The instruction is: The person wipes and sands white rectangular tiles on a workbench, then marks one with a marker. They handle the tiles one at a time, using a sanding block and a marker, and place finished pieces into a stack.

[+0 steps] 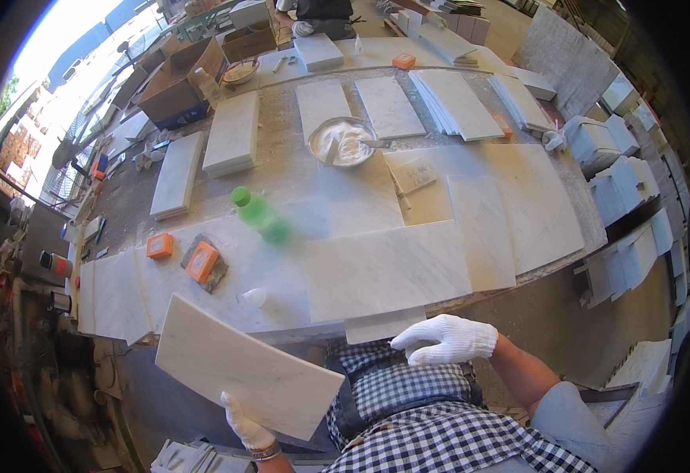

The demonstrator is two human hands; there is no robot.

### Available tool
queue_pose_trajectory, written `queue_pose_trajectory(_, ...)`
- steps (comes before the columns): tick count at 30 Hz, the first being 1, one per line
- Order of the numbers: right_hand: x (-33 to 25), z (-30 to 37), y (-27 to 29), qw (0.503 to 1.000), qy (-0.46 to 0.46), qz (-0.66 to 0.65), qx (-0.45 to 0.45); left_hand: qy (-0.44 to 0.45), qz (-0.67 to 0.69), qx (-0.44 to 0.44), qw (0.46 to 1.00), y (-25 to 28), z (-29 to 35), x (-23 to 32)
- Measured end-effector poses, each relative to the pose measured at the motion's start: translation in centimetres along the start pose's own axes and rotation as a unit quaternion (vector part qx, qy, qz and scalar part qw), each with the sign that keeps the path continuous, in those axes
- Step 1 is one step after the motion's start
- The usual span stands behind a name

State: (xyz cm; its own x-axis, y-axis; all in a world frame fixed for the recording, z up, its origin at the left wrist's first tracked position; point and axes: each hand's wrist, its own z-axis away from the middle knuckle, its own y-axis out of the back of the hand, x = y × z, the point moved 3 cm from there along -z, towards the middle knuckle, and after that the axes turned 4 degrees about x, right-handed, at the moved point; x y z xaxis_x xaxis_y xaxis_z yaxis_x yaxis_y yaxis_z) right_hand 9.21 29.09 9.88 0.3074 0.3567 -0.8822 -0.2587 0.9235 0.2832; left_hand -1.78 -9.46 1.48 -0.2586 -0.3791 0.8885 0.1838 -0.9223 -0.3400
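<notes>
The left hand (245,422) clasps the stone tile (242,363) near its lower edge, probably for balance, while the right hand (444,340), loosely curled, holds nothing visible.

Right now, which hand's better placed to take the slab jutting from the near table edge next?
Right, probably: the right gloved hand looks empty and is close beside the jutting slab in this view. The left gloved hand is occupied, gripping a white veined slab.

you have dark handwritten marks facing you on a small white marble tile (414,175), and pale printing on the nearer orange box (202,262) to your left; neither reads clearly from here.
</notes>
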Motion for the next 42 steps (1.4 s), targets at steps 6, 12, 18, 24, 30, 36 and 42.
queue_pose_trajectory(6,0.4,-0.1,0.1,0.999,-0.024,0.027,0.007,-0.034,-0.101,0.109,0.988,7.3,-0.9,-1.9)
queue_pose_trajectory(12,-0.7,-0.3,1.5,0.995,-0.073,0.007,0.065,-0.008,0.018,0.111,0.994,9.8,-0.5,-5.2)
queue_pose_trajectory(18,-0.9,-1.8,3.8,0.976,-0.059,-0.081,0.196,-0.044,-0.252,0.229,0.939,11.6,1.5,-7.5)
queue_pose_trajectory(24,-0.8,-7.3,6.7,0.953,0.023,0.071,0.295,-0.001,-0.106,0.25,0.962,12.5,2.0,-10.5)
queue_pose_trajectory(30,-1.0,-10.7,6.5,0.83,0.2,0.41,0.322,-0.037,-0.084,0.249,0.964,13.0,1.7,-9.3)
queue_pose_trajectory(36,2.3,-10.6,4.0,0.804,0.148,0.457,0.351,-0.092,-0.143,0.224,0.96,14.3,-2.8,-7.0)
queue_pose_trajectory(42,2.5,-10.4,3.6,0.801,0.15,0.457,0.358,-0.123,-0.209,0.128,0.962,13.3,-10.4,-4.8)
